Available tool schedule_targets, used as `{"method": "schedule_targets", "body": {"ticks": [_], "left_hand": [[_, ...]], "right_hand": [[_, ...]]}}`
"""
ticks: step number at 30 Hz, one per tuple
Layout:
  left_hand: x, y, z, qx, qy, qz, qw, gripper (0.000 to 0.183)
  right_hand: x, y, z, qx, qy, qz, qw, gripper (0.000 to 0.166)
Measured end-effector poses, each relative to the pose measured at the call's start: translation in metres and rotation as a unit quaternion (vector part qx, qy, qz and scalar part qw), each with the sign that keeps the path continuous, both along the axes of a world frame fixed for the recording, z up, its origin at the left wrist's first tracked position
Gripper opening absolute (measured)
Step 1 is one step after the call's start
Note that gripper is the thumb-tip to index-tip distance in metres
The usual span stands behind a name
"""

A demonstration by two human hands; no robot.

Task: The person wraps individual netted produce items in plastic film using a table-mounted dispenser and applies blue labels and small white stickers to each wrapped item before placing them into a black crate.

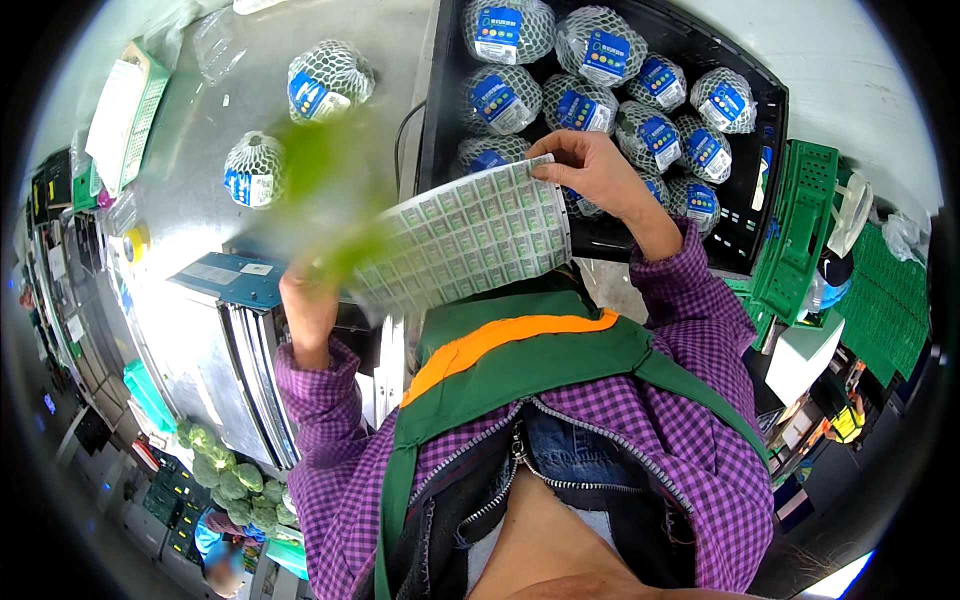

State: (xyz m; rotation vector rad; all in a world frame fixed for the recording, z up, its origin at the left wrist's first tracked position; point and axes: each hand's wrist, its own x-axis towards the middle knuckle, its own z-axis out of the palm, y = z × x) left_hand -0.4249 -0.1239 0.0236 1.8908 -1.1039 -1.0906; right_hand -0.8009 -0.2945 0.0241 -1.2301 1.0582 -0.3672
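A sheet of small printed labels (472,232) spans the space between my hands. My right hand (581,169) pinches its upper right corner between thumb and fingers. At the sheet's left end is my left hand (311,300), partly hidden by a blurred green-and-clear thing (330,195) close to the camera; its grip cannot be made out. Beyond the sheet, a black crate (776,165) holds several round items in white foam netting (600,46) with blue labels. Two more netted items, one farther (330,75) and one nearer (255,169), sit on the steel table (202,112).
A green-edged basket (142,120) with white paper stands at the table's left. Yellow tape (135,245) and a blue binder (229,279) lie nearer. Green crates (799,232) stand right of the black crate. Broccoli (232,484) is piled lower left, near another person (223,562).
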Motion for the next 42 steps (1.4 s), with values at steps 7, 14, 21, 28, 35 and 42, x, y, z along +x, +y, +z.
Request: {"method": "schedule_targets", "body": {"ticks": [7, 14, 21, 28, 35, 42], "left_hand": [[-0.089, -0.075, 0.056, -0.147, -0.213, -0.277, 0.926, 0.045], [-0.072, -0.094, 0.043, 0.061, 0.015, -0.335, 0.94, 0.016], [-0.068, -0.099, 0.034, 0.068, 0.002, -0.366, 0.928, 0.018], [-0.054, -0.081, 0.014, 0.172, 0.081, -0.28, 0.941, 0.019], [-0.066, -0.052, 0.03, 0.092, 0.084, -0.221, 0.967, 0.018], [-0.06, -0.04, 0.022, 0.06, 0.074, -0.195, 0.976, 0.017]], "right_hand": [[0.023, 0.012, 0.019, -0.033, -0.005, 0.002, 0.999, 0.021], [0.016, 0.023, 0.022, -0.123, 0.12, 0.09, 0.981, 0.018], [0.021, 0.034, -0.002, -0.37, 0.142, 0.082, 0.915, 0.018], [0.035, 0.02, -0.041, -0.094, 0.017, -0.128, 0.987, 0.021], [0.075, -0.005, -0.125, -0.068, 0.172, -0.162, 0.969, 0.03], [0.088, -0.001, -0.146, -0.184, 0.347, -0.052, 0.918, 0.024]]}}
